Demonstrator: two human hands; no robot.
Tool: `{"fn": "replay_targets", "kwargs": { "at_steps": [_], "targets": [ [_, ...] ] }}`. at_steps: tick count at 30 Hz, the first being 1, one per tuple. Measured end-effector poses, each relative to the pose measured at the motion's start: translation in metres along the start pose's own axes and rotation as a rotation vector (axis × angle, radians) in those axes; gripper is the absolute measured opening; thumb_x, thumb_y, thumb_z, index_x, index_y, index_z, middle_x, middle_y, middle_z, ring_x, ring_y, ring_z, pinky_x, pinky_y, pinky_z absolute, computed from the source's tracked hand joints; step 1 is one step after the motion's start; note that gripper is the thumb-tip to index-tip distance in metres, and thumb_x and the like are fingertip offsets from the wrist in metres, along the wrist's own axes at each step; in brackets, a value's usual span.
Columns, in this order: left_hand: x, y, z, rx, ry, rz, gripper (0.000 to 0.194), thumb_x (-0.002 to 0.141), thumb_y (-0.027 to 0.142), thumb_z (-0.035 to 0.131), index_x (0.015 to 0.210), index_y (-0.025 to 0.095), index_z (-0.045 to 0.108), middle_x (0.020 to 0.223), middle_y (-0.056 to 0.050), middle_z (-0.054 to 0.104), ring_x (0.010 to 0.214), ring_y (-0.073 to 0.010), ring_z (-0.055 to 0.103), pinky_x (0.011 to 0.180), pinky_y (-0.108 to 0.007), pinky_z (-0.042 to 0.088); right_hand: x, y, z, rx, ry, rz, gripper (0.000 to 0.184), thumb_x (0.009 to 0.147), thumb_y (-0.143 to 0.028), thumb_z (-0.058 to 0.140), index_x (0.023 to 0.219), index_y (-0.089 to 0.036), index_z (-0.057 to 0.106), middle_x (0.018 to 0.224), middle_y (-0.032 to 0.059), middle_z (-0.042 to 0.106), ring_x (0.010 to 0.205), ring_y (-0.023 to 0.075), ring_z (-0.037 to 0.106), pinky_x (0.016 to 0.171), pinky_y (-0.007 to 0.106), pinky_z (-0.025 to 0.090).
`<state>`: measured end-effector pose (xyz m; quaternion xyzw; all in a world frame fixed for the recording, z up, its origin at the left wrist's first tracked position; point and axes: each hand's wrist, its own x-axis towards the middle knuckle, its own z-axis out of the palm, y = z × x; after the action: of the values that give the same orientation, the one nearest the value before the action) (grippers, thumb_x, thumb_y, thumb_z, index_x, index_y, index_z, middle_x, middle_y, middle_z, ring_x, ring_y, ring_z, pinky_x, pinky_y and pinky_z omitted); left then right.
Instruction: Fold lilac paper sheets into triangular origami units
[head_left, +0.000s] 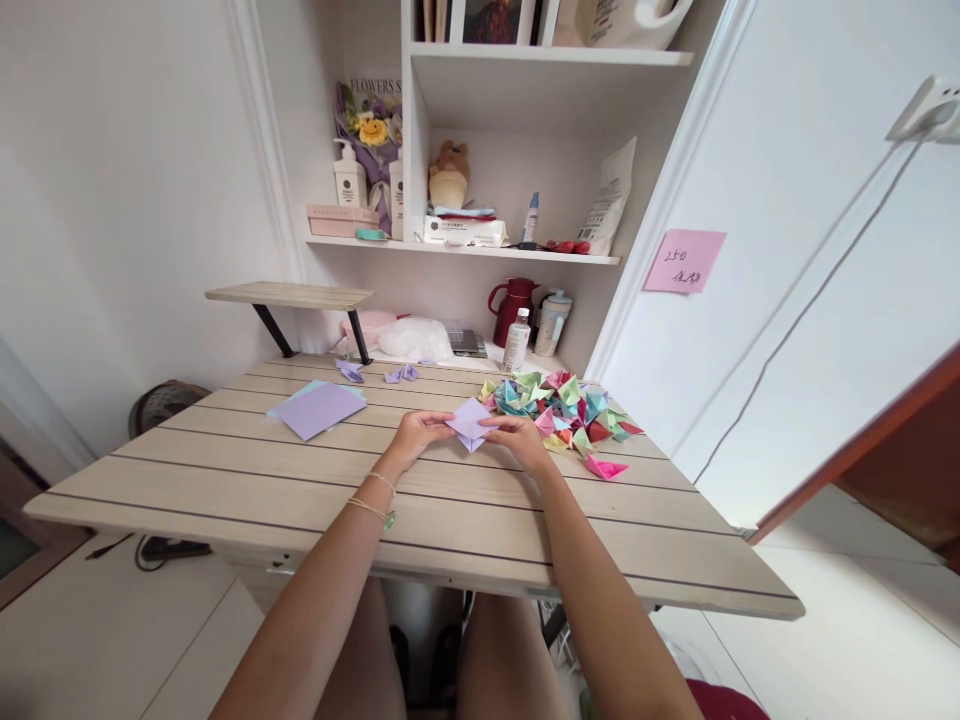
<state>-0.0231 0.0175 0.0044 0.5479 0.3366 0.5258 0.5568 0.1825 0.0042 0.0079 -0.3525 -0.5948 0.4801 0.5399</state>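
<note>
A lilac piece of folded paper point(470, 422), roughly diamond-shaped, is held just above the wooden table point(300, 490). My left hand point(420, 436) pinches its left corner, and my right hand point(519, 440) grips the right corner. Just beyond my right hand lies a heap of colourful folded paper boats point(559, 405), with a bright pink boat point(606, 467) at its near edge. To the left of my left hand rests a stack of purple and light blue paper sheets point(321, 410). Small purple folded pieces point(401, 374) lie toward the back of the table.
A raised wooden shelf point(292, 294) on black legs stands at the back left. Behind the heap are a white bottle point(516, 342), a red jug point(514, 308) and a tumbler point(553, 322). A clear plastic bag point(416, 340) lies at the back. A pink note point(684, 261) hangs on the wall.
</note>
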Motion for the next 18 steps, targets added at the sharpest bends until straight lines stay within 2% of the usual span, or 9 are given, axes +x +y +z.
{"fn": "replay_targets", "kwargs": {
  "at_steps": [8, 14, 18],
  "targets": [
    [-0.004, 0.005, -0.003, 0.074, 0.008, 0.001, 0.035, 0.05, 0.028, 0.077, 0.08, 0.011, 0.071, 0.08, -0.009, 0.071, 0.074, -0.0198, 0.062, 0.075, -0.031, 0.045, -0.006, -0.006, -0.003, 0.013, -0.07, 0.057, 0.038, 0.058, -0.045, 0.07, 0.083, -0.017, 0.071, 0.083, 0.006, 0.069, 0.08, 0.0217, 0.061, 0.076, 0.037, 0.048],
    [-0.002, 0.003, 0.0, 0.072, 0.014, -0.002, 0.026, 0.054, 0.029, 0.075, 0.071, 0.01, 0.071, 0.066, -0.006, 0.069, 0.062, -0.0148, 0.06, 0.066, -0.027, 0.047, -0.004, -0.006, 0.002, -0.019, 0.029, 0.015, 0.028, 0.061, -0.043, 0.068, 0.063, -0.016, 0.069, 0.064, 0.0009, 0.065, 0.068, 0.017, 0.059, 0.069, 0.03, 0.047],
    [0.0, 0.002, 0.003, 0.047, 0.021, -0.004, 0.026, 0.056, 0.031, 0.074, 0.071, 0.01, 0.068, 0.067, -0.005, 0.069, 0.059, -0.0135, 0.06, 0.062, -0.026, 0.048, -0.002, -0.001, 0.008, -0.014, 0.093, -0.009, 0.029, 0.062, -0.044, 0.066, 0.062, -0.016, 0.066, 0.062, 0.0007, 0.063, 0.063, 0.016, 0.058, 0.063, 0.028, 0.047]
  ]
}}
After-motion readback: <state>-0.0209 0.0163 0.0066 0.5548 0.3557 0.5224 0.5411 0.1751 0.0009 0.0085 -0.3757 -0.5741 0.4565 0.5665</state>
